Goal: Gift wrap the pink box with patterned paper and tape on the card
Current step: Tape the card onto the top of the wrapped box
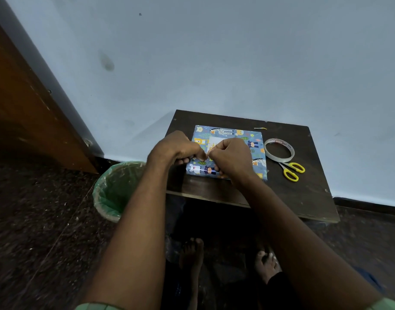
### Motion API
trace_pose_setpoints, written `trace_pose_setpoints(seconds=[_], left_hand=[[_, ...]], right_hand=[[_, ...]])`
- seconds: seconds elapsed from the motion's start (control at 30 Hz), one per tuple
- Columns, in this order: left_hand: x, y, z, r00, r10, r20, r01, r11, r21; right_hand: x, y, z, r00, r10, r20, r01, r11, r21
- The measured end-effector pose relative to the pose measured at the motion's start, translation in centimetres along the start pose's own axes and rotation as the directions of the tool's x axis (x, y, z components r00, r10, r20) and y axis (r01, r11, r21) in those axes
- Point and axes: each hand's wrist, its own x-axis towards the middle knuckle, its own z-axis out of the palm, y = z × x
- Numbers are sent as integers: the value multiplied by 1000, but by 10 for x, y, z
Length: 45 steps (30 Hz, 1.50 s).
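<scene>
Flat square box, wrapped in glossy blue animal-print paper, lying on a dark wooden table with a white card on top. Left hand and right hand, fingers curled, meet fingertip to fingertip over the card's near edge; what they pinch cannot be told. A tape roll and yellow-handled scissors lie just beside the box.

Glossy printed paper on the box; dark worn wood table; yellow plastic-handled scissors.

pale blue wall, dark speckled floor, dark wooden table
</scene>
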Motion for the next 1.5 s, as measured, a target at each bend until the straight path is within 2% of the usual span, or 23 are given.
trace_pose_setpoints(seconds=[0.3, 0.5, 0.57, 0.73, 0.87, 1.0, 1.07, 1.13, 1.2, 1.23, 1.3, 1.37, 1.4, 1.5], left_hand=[[2, -3, 2, 998, -26, -65, 33, 994, 103], [6, -5, 1, 996, -89, 14, 89, 996, 7], [6, -4, 0, 994, -99, 37, 99, 995, -24], [7, -8, -1, 996, -93, -2, 93, 992, -85], [12, -7, 1, 991, -5, -136, -6, 997, -78], [12, 1, 9, 936, 126, -330, -161, 984, -80], [11, 6, 14, 895, 179, -408, -225, 972, -68], [9, 11, 18, 870, 230, -437, -282, 958, -57], [8, 13, 20, 858, 265, -439, -315, 948, -43], [8, 13, 21, 858, 272, -435, -318, 947, -35], [9, 11, 22, 863, 268, -428, -312, 950, -34], [5, 12, 22, 864, 261, -432, -293, 956, -10], [5, 12, 22, 863, 246, -441, -271, 963, 7], [4, 11, 24, 889, 130, -440, -100, 991, 91]], right_hand=[[2, -4, 4, 999, 35, -8, -35, 997, -69], [7, 4, 4, 990, 141, -22, -138, 985, 108], [7, 4, 2, 991, 124, -48, -119, 988, 99], [7, 4, -3, 989, 143, 32, -146, 981, 126], [8, 0, -6, 974, 189, 122, -204, 970, 130], [3, -2, -1, 993, 111, 31, -111, 994, -4], [1, -4, 0, 993, 110, 41, -108, 993, -51], [1, -5, -5, 976, 150, 157, -154, 988, 13], [2, -5, -17, 952, 168, 257, -215, 962, 169], [4, -2, -25, 956, 154, 248, -214, 948, 234], [10, 5, -41, 992, 100, 82, -117, 965, 237], [21, 17, -59, 990, 22, -140, -14, 998, 55], [25, 22, -68, 978, -1, -210, -7, 999, -42], [34, 42, -84, 969, -24, -245, -40, 967, -253]])
